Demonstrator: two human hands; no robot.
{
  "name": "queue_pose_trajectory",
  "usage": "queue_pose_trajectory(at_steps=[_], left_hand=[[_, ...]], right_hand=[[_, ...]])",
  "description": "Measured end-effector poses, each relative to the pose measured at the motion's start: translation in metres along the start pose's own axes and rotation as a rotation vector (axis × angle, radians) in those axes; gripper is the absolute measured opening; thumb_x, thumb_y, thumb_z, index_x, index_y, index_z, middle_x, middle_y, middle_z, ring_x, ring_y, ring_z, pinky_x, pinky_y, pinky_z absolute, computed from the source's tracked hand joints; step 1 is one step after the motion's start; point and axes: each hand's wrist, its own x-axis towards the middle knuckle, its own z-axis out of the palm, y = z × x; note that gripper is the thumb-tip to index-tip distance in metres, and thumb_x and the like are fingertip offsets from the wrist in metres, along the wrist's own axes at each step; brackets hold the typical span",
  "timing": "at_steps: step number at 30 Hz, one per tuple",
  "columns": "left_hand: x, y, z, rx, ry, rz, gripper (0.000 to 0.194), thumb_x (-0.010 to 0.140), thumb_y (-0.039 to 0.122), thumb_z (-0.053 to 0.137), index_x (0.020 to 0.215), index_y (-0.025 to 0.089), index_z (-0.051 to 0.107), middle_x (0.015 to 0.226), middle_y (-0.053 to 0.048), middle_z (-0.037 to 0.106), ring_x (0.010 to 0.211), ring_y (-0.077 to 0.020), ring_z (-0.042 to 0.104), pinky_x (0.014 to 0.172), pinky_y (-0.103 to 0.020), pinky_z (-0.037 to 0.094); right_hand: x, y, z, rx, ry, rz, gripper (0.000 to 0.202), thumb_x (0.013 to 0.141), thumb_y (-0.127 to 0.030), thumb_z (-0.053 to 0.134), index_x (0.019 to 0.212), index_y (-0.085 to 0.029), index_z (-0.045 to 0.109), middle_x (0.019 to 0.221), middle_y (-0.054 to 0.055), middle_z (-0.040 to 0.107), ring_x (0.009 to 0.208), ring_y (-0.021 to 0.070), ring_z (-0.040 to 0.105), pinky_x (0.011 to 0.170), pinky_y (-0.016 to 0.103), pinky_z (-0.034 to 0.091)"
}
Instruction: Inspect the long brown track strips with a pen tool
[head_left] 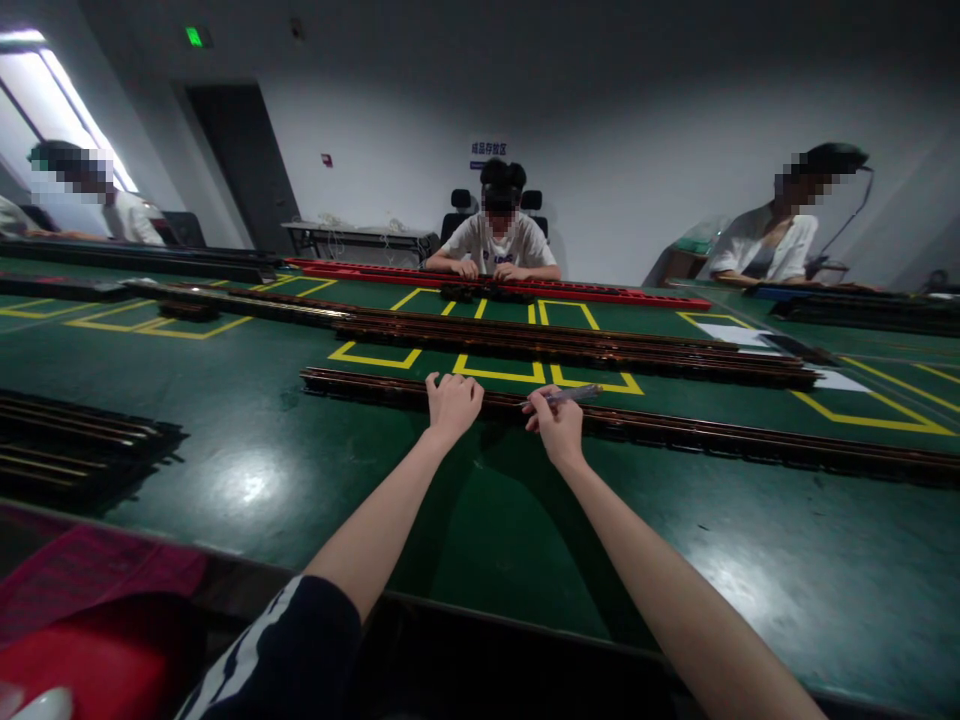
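A long, thin dark strip with coppery edges (697, 436) runs across the green table in front of me. My left hand (454, 408) rests on this strip near its left part, fingers curled over it and partly hidden. Just to the right, my right hand (556, 425) pinches a slim pen-like tool (574, 394), greyish and see-through. Its thin tip points left, down toward the strip between my hands. Whether the tip touches the strip I cannot tell.
Beyond lies a bundle of similar dark strips (570, 345), and another stack (67, 445) sits at the left. Yellow tape outlines (499, 375) mark the green table (315, 510). A red rail (622, 292) lies before a person (499, 235) opposite. Other people sit left and right.
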Motion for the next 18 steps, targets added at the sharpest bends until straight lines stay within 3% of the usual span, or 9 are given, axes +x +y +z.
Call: queue_pose_trajectory(at_steps=[6,12,18], left_hand=[[-0.002,-0.0019,-0.0001,-0.042,-0.044,0.015,0.044,0.094,0.03,0.028,0.086,0.017,0.07,0.099,-0.012,0.072,0.094,-0.0237,0.062,0.104,-0.05,0.028],[-0.0031,-0.0017,-0.0005,-0.023,-0.041,0.028,0.045,0.094,0.03,0.027,0.087,0.019,0.07,0.1,-0.012,0.072,0.095,-0.0251,0.062,0.103,-0.051,0.029],[-0.0032,-0.0012,-0.0017,-0.023,-0.035,0.027,0.045,0.094,0.031,0.026,0.086,0.02,0.07,0.1,-0.011,0.072,0.095,-0.0249,0.062,0.102,-0.051,0.029]], right_hand=[[0.0007,-0.0012,-0.0032,0.038,0.131,0.024,0.03,0.078,-0.046,0.059,0.068,-0.018,0.057,0.056,0.001,0.061,0.041,0.0118,0.054,0.039,0.023,0.044],[0.0008,-0.0005,-0.0037,0.009,0.061,-0.009,0.032,0.078,-0.049,0.06,0.067,-0.019,0.056,0.057,0.0,0.06,0.039,0.0112,0.054,0.039,0.023,0.045],[-0.0003,-0.0012,-0.0024,0.003,0.12,0.001,0.034,0.079,-0.05,0.058,0.066,-0.019,0.056,0.056,0.001,0.06,0.04,0.012,0.054,0.038,0.024,0.046]])
